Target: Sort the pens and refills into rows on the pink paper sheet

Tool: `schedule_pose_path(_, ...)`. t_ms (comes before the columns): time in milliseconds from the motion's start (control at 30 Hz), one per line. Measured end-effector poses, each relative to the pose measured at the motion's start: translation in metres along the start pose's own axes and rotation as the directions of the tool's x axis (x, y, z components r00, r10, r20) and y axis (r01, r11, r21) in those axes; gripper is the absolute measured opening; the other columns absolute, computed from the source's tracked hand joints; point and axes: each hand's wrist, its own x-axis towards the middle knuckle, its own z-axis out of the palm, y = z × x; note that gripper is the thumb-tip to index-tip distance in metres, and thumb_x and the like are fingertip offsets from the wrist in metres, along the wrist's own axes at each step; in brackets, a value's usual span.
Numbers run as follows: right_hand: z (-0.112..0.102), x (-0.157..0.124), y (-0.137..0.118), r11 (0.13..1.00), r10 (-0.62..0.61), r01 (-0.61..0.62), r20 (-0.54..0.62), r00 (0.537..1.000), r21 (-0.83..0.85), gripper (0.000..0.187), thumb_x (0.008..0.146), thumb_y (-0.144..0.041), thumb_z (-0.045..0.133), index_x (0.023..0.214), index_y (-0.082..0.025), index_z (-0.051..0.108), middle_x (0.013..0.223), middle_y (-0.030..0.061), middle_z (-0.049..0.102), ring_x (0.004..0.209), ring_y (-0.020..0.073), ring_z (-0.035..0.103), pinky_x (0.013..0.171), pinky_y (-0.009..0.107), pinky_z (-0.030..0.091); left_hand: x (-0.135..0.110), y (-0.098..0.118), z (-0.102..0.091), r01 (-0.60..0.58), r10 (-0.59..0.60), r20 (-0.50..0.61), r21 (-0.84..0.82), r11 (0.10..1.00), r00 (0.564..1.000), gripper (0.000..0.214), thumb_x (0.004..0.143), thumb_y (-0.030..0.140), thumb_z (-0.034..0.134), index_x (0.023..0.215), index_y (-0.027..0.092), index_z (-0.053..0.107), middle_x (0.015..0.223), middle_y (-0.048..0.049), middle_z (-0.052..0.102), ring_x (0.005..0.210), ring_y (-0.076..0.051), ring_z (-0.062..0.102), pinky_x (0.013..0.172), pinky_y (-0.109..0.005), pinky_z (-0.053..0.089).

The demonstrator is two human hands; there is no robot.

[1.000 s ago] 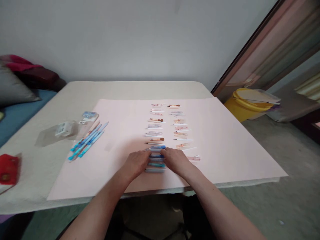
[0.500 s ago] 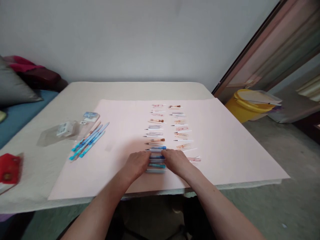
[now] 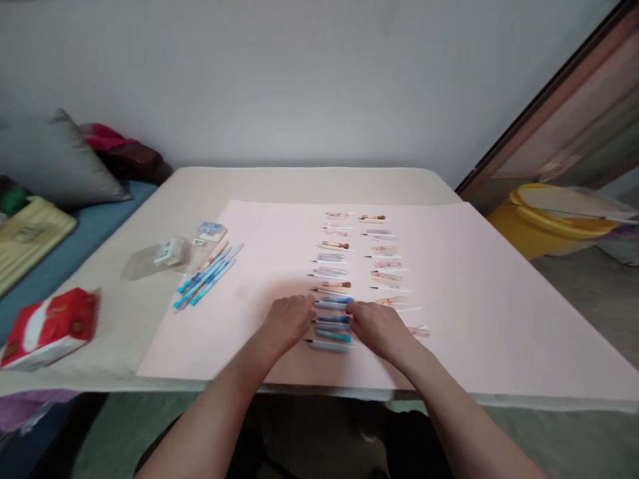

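Disassembled pens, each a barrel beside a slim white refill, lie in two columns on a pink sheet (image 3: 200, 352). My left hand (image 3: 290, 322) is at the left ends of the near pens in the left column, fingers bent and together. Opposite it, my right hand (image 3: 380, 324) is closed at their right ends. Between them lie a blue pen barrel (image 3: 335, 300) and a dark blue one (image 3: 333, 319). A turquoise barrel (image 3: 334, 336) and a pale barrel (image 3: 329, 347) lie nearer me. My fingertips are blurred; what they grip is hidden.
A bundle of blue and brown pens (image 3: 210, 273) lies on the left, beside a clear plastic bag (image 3: 144, 263) and a small blue-and-white block (image 3: 212, 230). A red packet (image 3: 52, 326) sits at the table's left edge. A yellow bucket (image 3: 544, 226) stands on the right.
The view has swung left, so everything sits further right and more of the red packet shows. My hands stay at the two ends of the near pens, slightly further apart.
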Motion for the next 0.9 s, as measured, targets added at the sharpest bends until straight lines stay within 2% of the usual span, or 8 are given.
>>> schedule_pose_path(133,0.000,0.001,-0.002,1.000,0.010,-0.009,-0.033,0.999,0.011,0.024,0.084,-0.021,0.038,0.093,-0.022,0.061,0.089,0.0055,0.069,0.081,0.0211,0.064,0.059,0.027,0.033,0.002,-0.022,-0.009,0.119,-0.118,-0.061,0.019,0.993,0.991,0.024,0.086,0.034,0.038,0.091,0.022,0.058,0.089,-0.0062,0.066,0.084,-0.022,0.061,0.069,-0.032,0.042)
schedule_pose_path(233,0.001,0.002,-0.002,1.000,0.005,-0.004,-0.073,0.997,0.012,0.023,0.086,-0.022,0.038,0.092,-0.022,0.060,0.087,0.0050,0.069,0.081,0.0203,0.064,0.058,0.027,0.032,0.001,-0.052,-0.020,0.290,-0.285,-0.129,0.017,0.957,0.950,0.023,0.084,0.034,0.040,0.091,0.022,0.058,0.095,-0.0068,0.065,0.089,-0.023,0.060,0.071,-0.032,0.043)
schedule_pose_path(300,0.002,0.002,-0.002,1.000,0.003,-0.002,-0.092,0.996,0.010,0.022,0.086,-0.023,0.038,0.091,-0.022,0.060,0.086,0.0044,0.069,0.078,0.0196,0.064,0.057,0.026,0.031,-0.003,-0.074,-0.028,0.432,-0.424,-0.175,0.006,0.902,0.889,0.026,0.084,0.033,0.039,0.094,0.020,0.058,0.102,-0.0098,0.062,0.093,-0.024,0.059,0.073,-0.033,0.043)
schedule_pose_path(400,0.002,0.002,-0.005,1.000,0.002,-0.002,-0.106,0.994,0.006,0.020,0.087,-0.024,0.038,0.085,-0.022,0.058,0.083,0.0040,0.068,0.075,0.0185,0.063,0.056,0.026,0.030,-0.011,-0.105,-0.034,0.641,-0.621,-0.236,0.008,0.768,0.747,0.031,0.084,0.028,0.036,0.102,0.013,0.057,0.106,-0.0174,0.058,0.096,-0.028,0.058,0.075,-0.036,0.043)
schedule_pose_path(467,0.001,0.002,-0.007,1.000,-0.001,0.002,-0.118,0.993,0.007,0.019,0.087,-0.024,0.039,0.082,-0.021,0.057,0.081,0.0039,0.068,0.075,0.0182,0.063,0.056,0.026,0.030,-0.015,-0.121,-0.034,0.715,-0.693,-0.266,-0.017,0.699,0.670,0.034,0.083,0.026,0.037,0.107,0.010,0.054,0.109,-0.0209,0.056,0.098,-0.031,0.058,0.076,-0.038,0.044)
schedule_pose_path(500,0.000,0.002,-0.008,1.000,-0.005,0.006,-0.124,0.992,0.009,0.019,0.087,-0.024,0.039,0.082,-0.021,0.057,0.081,0.0037,0.068,0.075,0.0182,0.063,0.057,0.026,0.030,-0.016,-0.128,-0.032,0.733,-0.714,-0.267,-0.035,0.679,0.648,0.035,0.083,0.025,0.036,0.109,0.010,0.054,0.110,-0.0219,0.055,0.099,-0.032,0.057,0.076,-0.039,0.044)
schedule_pose_path(700,0.000,0.004,-0.009,1.000,0.001,0.002,-0.119,0.993,0.028,0.019,0.088,-0.026,0.039,0.084,-0.021,0.058,0.083,0.0045,0.068,0.076,0.0193,0.063,0.058,0.026,0.031,-0.013,-0.146,-0.024,0.764,-0.764,-0.220,-0.106,0.636,0.606,0.035,0.082,0.022,0.036,0.109,0.010,0.055,0.108,-0.0234,0.058,0.096,-0.034,0.059,0.075,-0.043,0.044)
schedule_pose_path(900,-0.002,0.004,-0.010,1.000,-0.009,0.010,-0.128,0.992,0.011,0.019,0.088,-0.027,0.039,0.083,-0.021,0.056,0.083,0.0038,0.068,0.076,0.0206,0.064,0.057,0.027,0.031,-0.011,-0.151,-0.021,0.761,-0.763,-0.196,-0.103,0.640,0.615,0.029,0.077,0.017,0.043,0.096,0.010,0.064,0.103,-0.0253,0.062,0.095,-0.035,0.059,0.073,-0.043,0.044)
